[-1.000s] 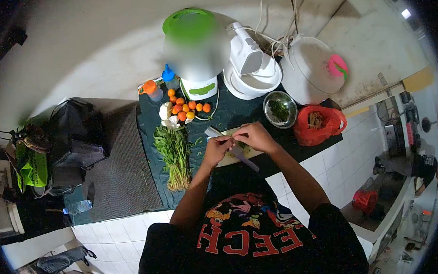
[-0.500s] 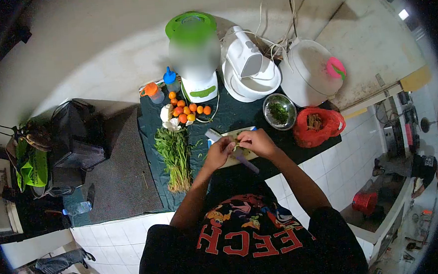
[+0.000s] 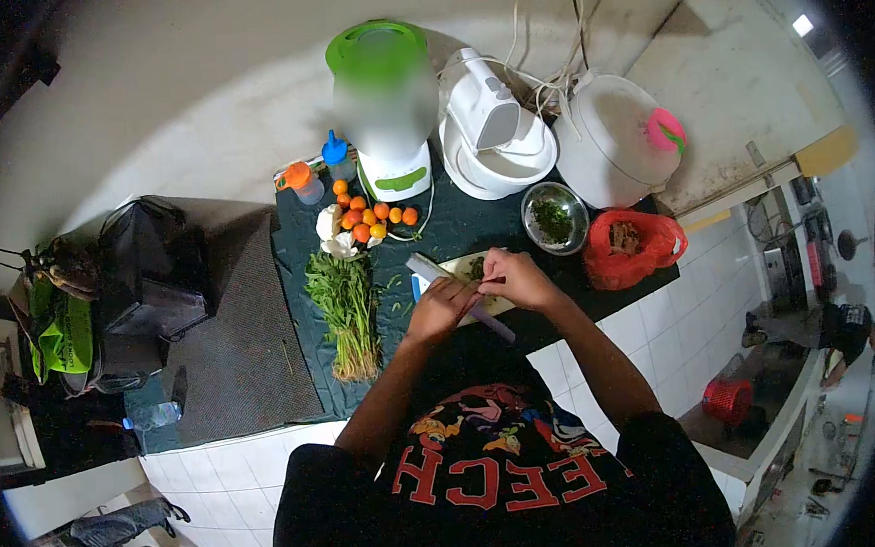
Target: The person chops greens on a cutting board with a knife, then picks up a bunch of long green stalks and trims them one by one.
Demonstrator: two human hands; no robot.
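Both hands meet over a cutting board [image 3: 460, 269] on the dark green cloth. My left hand [image 3: 442, 306] is closed, its fingers pressed together at the fingertips of my right hand. My right hand [image 3: 516, 280] is pinched beside it; whatever lies between the fingers is too small to name. A knife with a purple handle [image 3: 493, 323] lies across the board beneath my hands, its blade [image 3: 423, 266] pointing to the upper left. Chopped green bits [image 3: 474, 268] rest on the board. Left of my hands lies a bunch of leafy greens [image 3: 345, 309].
Orange tomatoes [image 3: 359, 216], garlic [image 3: 329, 223], a green-and-white appliance [image 3: 394, 171] and a stand mixer [image 3: 493, 120] stand behind. A steel bowl of chopped greens [image 3: 554, 219] and a red plastic bag [image 3: 607, 263] sit right. Another person [image 3: 842, 334] is far right.
My left hand has turned, with its back now more upward and its fingers reaching across to the right. My right hand has risen slightly at the fingers. The view has shifted a little.
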